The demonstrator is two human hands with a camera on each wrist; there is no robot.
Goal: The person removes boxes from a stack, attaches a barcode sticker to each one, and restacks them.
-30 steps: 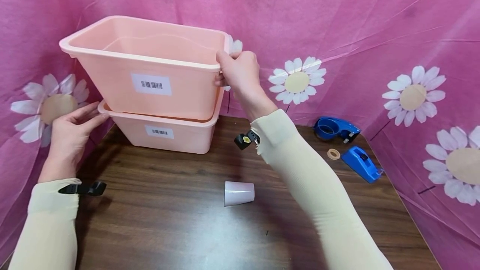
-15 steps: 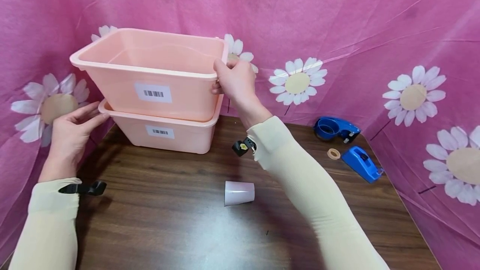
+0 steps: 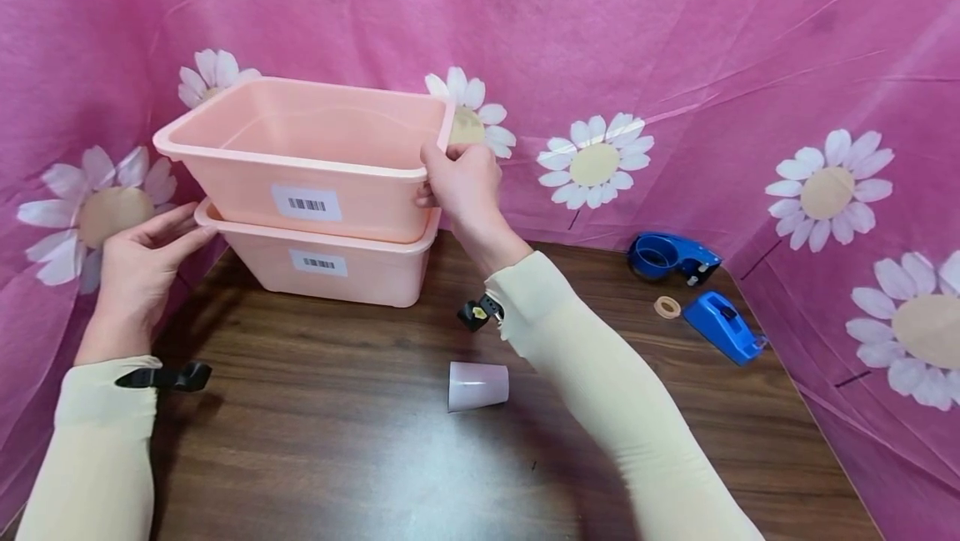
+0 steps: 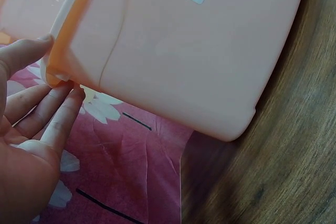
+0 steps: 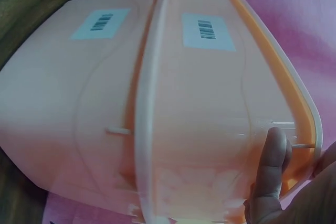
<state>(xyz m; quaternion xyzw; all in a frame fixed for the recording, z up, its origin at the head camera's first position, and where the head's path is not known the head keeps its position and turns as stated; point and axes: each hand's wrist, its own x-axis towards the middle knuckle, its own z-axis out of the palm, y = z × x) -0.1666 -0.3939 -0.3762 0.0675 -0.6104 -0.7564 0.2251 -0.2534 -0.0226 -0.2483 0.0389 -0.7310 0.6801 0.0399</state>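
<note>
In the head view a pink plastic bin (image 3: 382,203) with a barcode label sits partly inside a second, matching pink bin (image 3: 375,274) on the table. My right hand (image 3: 468,191) grips the upper bin by the rim at its right end, thumb above and fingers below, as the right wrist view shows on that bin's wall (image 5: 210,93). At the back left, my left hand (image 3: 138,278) pinches the left corner of the lower bin's rim. Its thumb lies on top and the fingertips (image 4: 76,95) are under the lip in the left wrist view.
A white cup (image 3: 477,386) lies on its side on the brown wooden table (image 3: 315,408). Two blue tape dispensers (image 3: 723,328) and a small tape roll (image 3: 667,308) are at the right. Pink flowered cloth (image 3: 675,41) hangs behind and at both sides.
The upper bin has come down deeper into the lower one, and my right hand has moved down with it, slightly left. My left hand and the lower bin stay in place.
</note>
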